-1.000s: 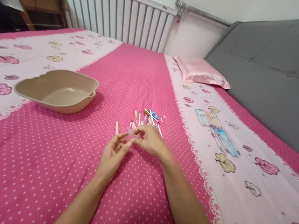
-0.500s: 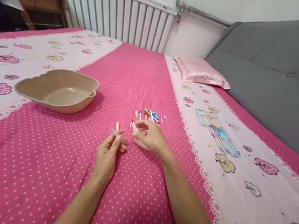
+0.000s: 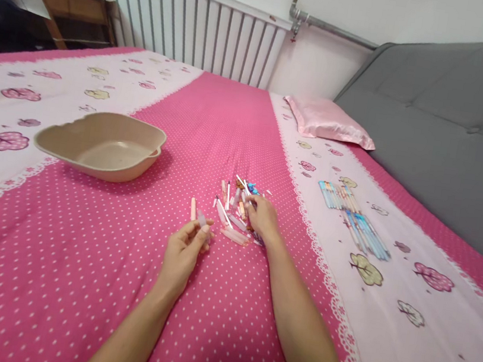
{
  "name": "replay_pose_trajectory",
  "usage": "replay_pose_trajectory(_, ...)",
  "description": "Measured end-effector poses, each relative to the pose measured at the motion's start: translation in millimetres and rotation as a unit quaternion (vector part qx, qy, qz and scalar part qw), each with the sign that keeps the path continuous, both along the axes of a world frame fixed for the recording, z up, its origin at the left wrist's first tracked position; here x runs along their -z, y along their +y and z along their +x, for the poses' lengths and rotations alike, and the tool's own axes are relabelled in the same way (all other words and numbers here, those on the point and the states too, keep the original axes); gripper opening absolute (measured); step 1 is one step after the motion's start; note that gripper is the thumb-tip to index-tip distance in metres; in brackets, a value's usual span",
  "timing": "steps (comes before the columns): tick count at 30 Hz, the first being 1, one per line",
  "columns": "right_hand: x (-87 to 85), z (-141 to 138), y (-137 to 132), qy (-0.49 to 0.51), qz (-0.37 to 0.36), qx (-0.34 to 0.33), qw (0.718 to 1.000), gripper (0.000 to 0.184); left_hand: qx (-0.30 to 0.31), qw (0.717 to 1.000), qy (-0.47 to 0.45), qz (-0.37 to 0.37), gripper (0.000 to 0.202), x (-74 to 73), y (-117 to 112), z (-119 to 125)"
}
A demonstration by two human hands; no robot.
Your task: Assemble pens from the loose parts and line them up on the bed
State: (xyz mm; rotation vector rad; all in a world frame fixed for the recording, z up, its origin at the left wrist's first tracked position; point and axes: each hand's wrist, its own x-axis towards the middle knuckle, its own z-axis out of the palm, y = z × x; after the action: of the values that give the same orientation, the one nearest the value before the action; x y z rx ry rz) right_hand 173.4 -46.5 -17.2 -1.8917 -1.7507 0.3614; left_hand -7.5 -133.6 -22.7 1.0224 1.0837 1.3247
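Observation:
My left hand is closed, pinching a translucent pinkish pen barrel between thumb and fingers. Just past its fingertips, a peach-coloured pen piece points away from me; whether it touches the hand, I cannot tell. My right hand is over the right side of a loose heap of pen parts, fingers bent and apart, with nothing visible in them. The heap holds clear barrels, thin white refills and small brown and blue pieces. Some of it is hidden under the right hand.
A beige plastic basin stands on the bedspread to the left. On the right lie two rows of bluish pens. Farther back are a pink pillow, a grey headboard and a white radiator.
My right hand has moved away from the left hand to the right side of the heap, uncovering more pen parts. The left hand keeps its hold. The view has shifted slightly.

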Motion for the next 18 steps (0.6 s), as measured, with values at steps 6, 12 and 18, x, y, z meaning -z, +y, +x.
replay_pose_trajectory(6,9.9,4.1,8.2,0.084,0.026,0.044,0.995,0.017,0.007,1.000,0.018,0.003,0.038,-1.3,-0.5,-0.5)
replay_pose_trajectory(12,8.2,4.4,7.2,0.239,0.058,0.057,0.968,0.023,0.011,1.000,0.028,0.006,0.038,-1.6,-0.4,0.2)
replay_pose_trajectory(18,-12.6,-4.4,-0.4,0.435,0.071,0.015,0.898,0.026,0.014,0.999,0.039,0.010,0.038,-3.2,-0.8,0.7)
